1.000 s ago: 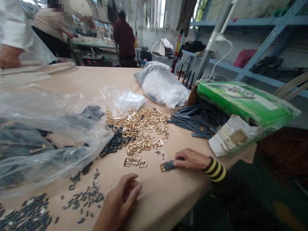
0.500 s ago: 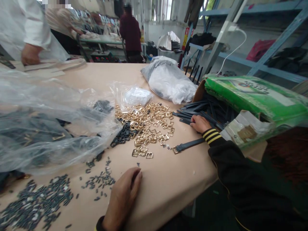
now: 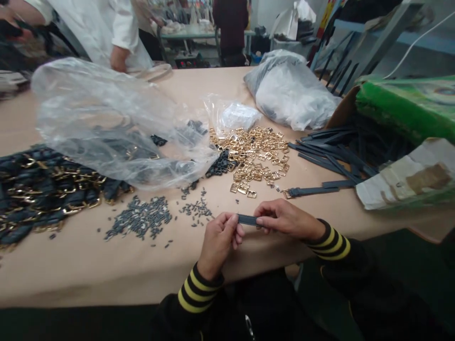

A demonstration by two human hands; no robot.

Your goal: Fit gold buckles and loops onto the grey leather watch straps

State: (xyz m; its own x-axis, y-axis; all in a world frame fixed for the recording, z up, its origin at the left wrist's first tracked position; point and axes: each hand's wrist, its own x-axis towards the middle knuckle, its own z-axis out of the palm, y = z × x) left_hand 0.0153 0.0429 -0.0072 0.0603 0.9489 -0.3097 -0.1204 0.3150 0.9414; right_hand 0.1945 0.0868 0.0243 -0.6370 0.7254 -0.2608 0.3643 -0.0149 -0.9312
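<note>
A short dark strap (image 3: 248, 219) is stretched level between my two hands, over the table's front edge. My left hand (image 3: 219, 239) pinches its left end between thumb and fingers. At the other end, my right hand (image 3: 284, 219) grips it the same way. Beyond my hands lies a spread of gold buckles (image 3: 258, 154). A dark strap with a gold buckle (image 3: 313, 191) rests behind my right hand. Small dark loops (image 3: 142, 218) are heaped to the left of my left hand, with black rings (image 3: 217, 164) beside the buckles.
Clear plastic (image 3: 117, 123) covers part of the left side, near a pile of buckled straps (image 3: 46, 189). A stuffed plastic bag (image 3: 291, 92) sits at the back. Dark straps (image 3: 330, 151) spill from a green box (image 3: 408, 106). A person in white (image 3: 95, 33) stands across the table (image 3: 199, 80).
My right hand has come away from the strap pile holding a strap. My left hand has lifted from the table and grips its other end. The view has shifted left and down.
</note>
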